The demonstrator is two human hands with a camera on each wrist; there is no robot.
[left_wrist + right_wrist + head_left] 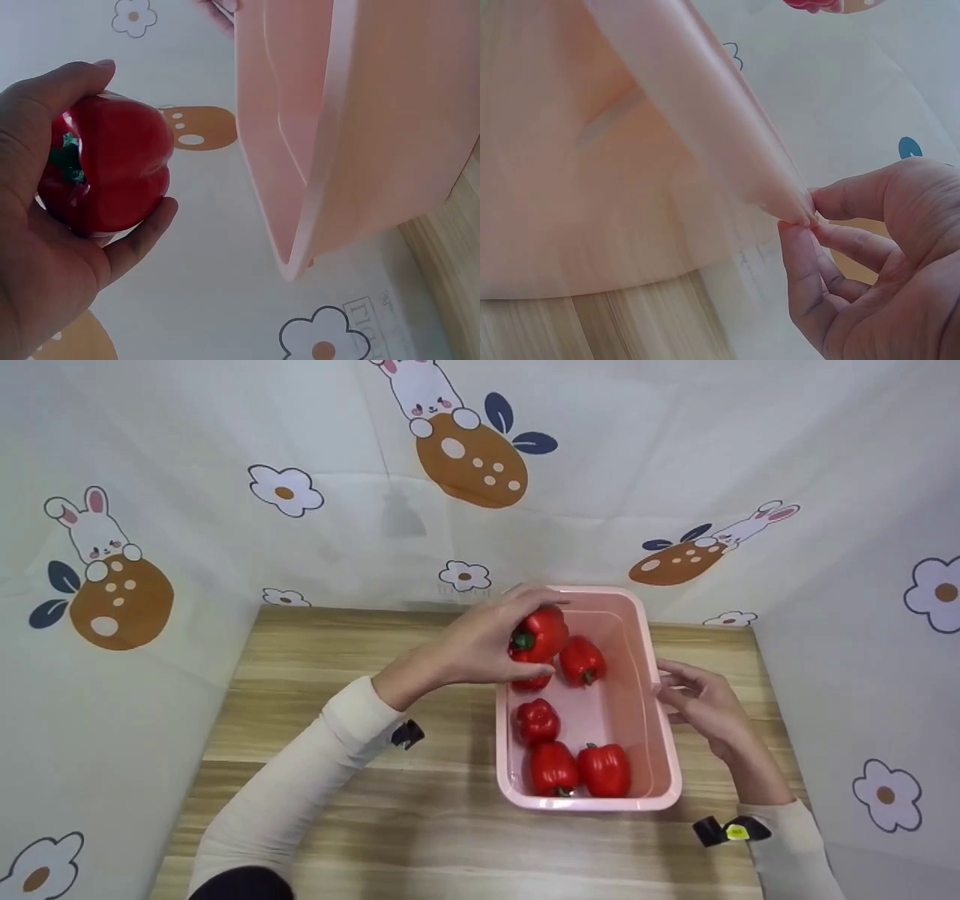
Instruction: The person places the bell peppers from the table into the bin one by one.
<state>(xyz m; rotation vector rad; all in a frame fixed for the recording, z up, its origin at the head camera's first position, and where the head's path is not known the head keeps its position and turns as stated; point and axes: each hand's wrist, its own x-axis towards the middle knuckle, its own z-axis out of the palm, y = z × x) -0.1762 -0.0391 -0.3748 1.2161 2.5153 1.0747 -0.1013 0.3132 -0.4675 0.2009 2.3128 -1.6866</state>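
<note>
My left hand (484, 641) grips a red bell pepper (544, 634) with a green stem, fingers on one side and thumb on the other. In the head view that pepper is over the left side of a pink plastic basin (630, 802); the left wrist view shows it above the rim. Inside lie several more red bell peppers, one (582, 661) near the far end and another (604, 770) near the front. One pepper (531, 681) is partly hidden by the held one. On the basin's right side, my right hand (705, 701) pinches the rim (787, 199) between thumb and fingers.
The basin stands on a wood-grain table (420, 825), towards its right side. Pale fabric walls (360, 532) printed with rabbits and flowers rise at the back and on both sides. Dark devices (407, 733) are strapped at the wrists.
</note>
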